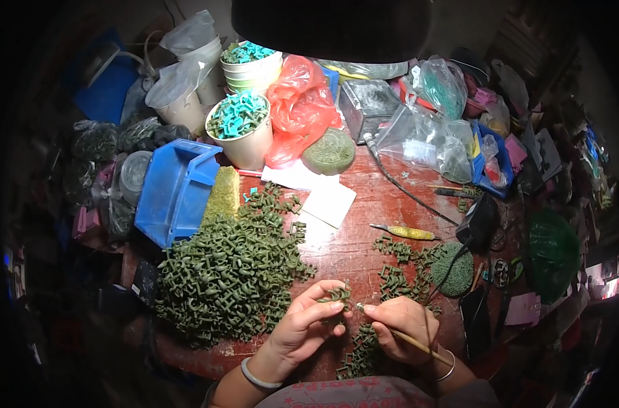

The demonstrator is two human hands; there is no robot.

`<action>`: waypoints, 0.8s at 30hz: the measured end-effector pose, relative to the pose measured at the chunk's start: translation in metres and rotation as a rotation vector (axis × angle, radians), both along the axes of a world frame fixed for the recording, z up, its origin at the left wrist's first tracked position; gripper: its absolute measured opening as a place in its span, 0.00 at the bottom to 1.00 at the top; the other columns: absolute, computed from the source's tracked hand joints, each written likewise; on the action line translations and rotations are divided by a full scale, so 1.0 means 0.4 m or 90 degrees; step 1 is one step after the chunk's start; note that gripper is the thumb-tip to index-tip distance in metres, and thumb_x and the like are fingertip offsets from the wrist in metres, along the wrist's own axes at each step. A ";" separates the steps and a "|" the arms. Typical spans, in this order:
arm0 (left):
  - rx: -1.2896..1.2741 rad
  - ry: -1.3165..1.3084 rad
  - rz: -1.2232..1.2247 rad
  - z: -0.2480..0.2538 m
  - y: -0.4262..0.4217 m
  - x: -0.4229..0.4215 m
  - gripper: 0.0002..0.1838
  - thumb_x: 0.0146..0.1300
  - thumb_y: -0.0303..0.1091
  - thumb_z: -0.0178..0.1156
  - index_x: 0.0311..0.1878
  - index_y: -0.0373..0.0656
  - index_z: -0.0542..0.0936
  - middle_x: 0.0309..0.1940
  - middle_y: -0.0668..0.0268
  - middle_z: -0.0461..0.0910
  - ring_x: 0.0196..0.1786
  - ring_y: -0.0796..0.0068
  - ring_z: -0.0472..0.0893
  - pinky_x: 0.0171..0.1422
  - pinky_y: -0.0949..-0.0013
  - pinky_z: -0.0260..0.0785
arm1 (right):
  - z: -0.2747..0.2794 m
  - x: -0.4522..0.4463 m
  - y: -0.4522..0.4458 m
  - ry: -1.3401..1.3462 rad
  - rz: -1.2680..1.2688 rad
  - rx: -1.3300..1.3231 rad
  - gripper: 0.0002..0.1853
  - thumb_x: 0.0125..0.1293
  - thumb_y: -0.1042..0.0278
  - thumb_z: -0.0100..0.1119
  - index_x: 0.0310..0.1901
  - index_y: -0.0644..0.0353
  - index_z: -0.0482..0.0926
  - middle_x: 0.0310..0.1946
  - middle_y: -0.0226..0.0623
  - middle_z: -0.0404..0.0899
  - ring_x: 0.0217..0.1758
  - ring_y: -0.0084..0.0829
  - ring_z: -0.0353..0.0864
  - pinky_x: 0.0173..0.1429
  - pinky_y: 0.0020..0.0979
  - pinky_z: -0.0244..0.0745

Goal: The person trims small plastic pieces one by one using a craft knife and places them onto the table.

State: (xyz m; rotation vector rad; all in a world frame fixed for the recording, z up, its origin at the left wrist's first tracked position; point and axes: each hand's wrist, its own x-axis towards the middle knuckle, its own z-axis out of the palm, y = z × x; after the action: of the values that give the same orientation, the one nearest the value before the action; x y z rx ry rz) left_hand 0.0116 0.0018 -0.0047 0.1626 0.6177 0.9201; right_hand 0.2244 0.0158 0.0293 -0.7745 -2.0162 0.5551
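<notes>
My left hand (308,323) pinches a small dark green wax-like piece (336,295) between thumb and fingertips. In my right hand (406,325) is a thin wooden-handled tool (418,345), held like a pen, its tip close to the green piece. Whether the tip touches it, I cannot tell. A large heap of similar green pieces (228,279) lies left of my left hand. Smaller scattered green pieces (394,279) lie beyond my right hand, and more green pieces (357,353) lie below, between my wrists.
A blue bin (173,194) leans behind the heap, near white buckets (245,146) topped with turquoise pieces. A yellow-handled tool (408,232), a white card (330,202), a round green pad (452,268) and a black cable (411,194) lie on the red table (350,255). Plastic bags (425,139) crowd the back.
</notes>
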 end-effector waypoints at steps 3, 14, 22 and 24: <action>-0.005 0.004 -0.002 0.000 -0.001 0.001 0.18 0.68 0.24 0.60 0.60 0.45 0.73 0.44 0.61 0.80 0.47 0.72 0.80 0.41 0.70 0.71 | -0.013 0.001 -0.004 -0.034 -0.038 0.026 0.14 0.62 0.80 0.69 0.50 0.68 0.84 0.34 0.39 0.84 0.32 0.36 0.85 0.37 0.32 0.82; -0.001 -0.024 0.007 -0.002 -0.002 0.000 0.17 0.70 0.23 0.61 0.60 0.41 0.75 0.43 0.65 0.82 0.46 0.74 0.83 0.40 0.72 0.76 | -0.004 0.014 -0.002 -0.031 -0.063 0.011 0.12 0.62 0.80 0.67 0.48 0.67 0.84 0.31 0.39 0.83 0.30 0.37 0.83 0.35 0.33 0.79; 0.161 0.310 -0.008 0.033 -0.006 0.028 0.15 0.67 0.23 0.64 0.56 0.38 0.80 0.42 0.68 0.80 0.37 0.83 0.79 0.36 0.78 0.72 | 0.008 0.016 0.004 0.042 -0.002 -0.108 0.11 0.62 0.82 0.65 0.46 0.66 0.85 0.32 0.40 0.84 0.31 0.37 0.83 0.35 0.33 0.78; 0.360 0.537 0.011 0.031 -0.008 0.031 0.14 0.66 0.22 0.65 0.54 0.38 0.81 0.43 0.69 0.81 0.41 0.83 0.79 0.44 0.77 0.73 | 0.005 0.012 0.001 -0.029 -0.071 0.006 0.12 0.61 0.82 0.67 0.47 0.65 0.85 0.32 0.40 0.83 0.30 0.38 0.82 0.35 0.34 0.78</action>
State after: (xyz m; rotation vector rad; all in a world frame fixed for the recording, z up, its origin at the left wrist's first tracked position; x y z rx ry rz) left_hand 0.0239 -0.0013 0.0075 1.0914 1.1151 1.0130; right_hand 0.2292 0.0162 0.0312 -0.8943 -2.0022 0.4671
